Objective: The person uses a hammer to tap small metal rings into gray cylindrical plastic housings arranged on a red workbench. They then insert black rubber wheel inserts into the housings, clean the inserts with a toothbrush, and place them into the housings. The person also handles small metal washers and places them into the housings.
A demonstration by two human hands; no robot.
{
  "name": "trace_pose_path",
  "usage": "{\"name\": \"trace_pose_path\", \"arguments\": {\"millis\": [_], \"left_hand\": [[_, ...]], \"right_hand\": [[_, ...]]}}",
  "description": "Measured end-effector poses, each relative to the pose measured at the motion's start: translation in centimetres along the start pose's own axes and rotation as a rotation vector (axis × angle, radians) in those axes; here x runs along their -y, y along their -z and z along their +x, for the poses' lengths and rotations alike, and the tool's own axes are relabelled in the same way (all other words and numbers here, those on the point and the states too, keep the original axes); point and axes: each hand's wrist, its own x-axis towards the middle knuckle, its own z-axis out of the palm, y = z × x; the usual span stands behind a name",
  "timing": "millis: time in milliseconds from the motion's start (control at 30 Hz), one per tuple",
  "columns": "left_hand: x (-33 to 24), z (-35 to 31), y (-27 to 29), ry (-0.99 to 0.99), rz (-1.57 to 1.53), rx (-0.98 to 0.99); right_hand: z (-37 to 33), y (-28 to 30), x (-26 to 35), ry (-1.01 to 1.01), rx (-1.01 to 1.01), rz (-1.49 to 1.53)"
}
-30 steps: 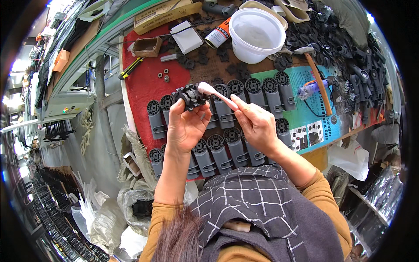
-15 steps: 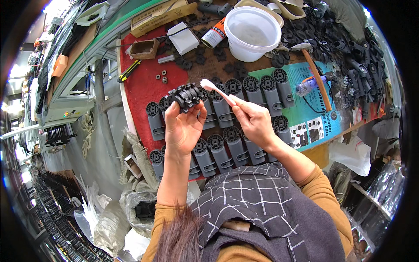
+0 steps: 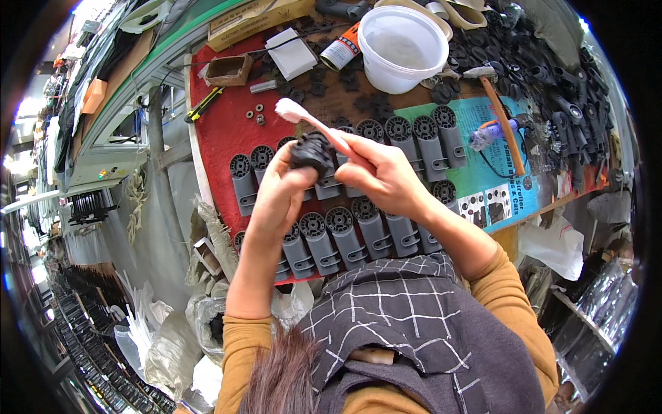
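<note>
My left hand (image 3: 281, 186) is closed around a bunch of small black toothed plastic parts (image 3: 312, 153), held above the table. In my right hand (image 3: 386, 176) is a pink toothbrush (image 3: 318, 126), its white bristled head pointing up and to the left. The fingers of my right hand come close to the black parts, and I cannot tell whether they touch. Beneath both hands stand two rows of grey plastic tubes (image 3: 344, 238) with round spoked black ends and side clips. Some tubes are hidden behind my hands.
Along the far side are a white bucket (image 3: 402, 52), an orange spray can (image 3: 340, 48), a white box (image 3: 292, 55) and a small brown tray (image 3: 229, 70). A hammer (image 3: 503, 124) lies at right, near piled black parts (image 3: 565, 110). A yellow cutter (image 3: 204, 105) rests at left.
My hands have come together. The toothbrush has moved left with my right hand, and the black parts have turned and shifted slightly right in my left hand.
</note>
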Motion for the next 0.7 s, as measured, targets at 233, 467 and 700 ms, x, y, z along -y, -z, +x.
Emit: {"name": "trace_pose_path", "arguments": {"millis": [233,467,700], "left_hand": [[2.9,-0.2,0.3,0.132,-0.849,-0.088],[2.8,0.0,-0.1,0.145,-0.909,-0.171],[2.8,0.2,0.3,0.099,-0.872,-0.155]], "right_hand": [[-2.5,-2.2,-1.5,0.168,-0.199,-0.295],[-2.7,-0.9,-2.3,0.235,-0.326,-0.597],[-3.7,-1.9,-1.5,0.234,-0.331,-0.512]]}}
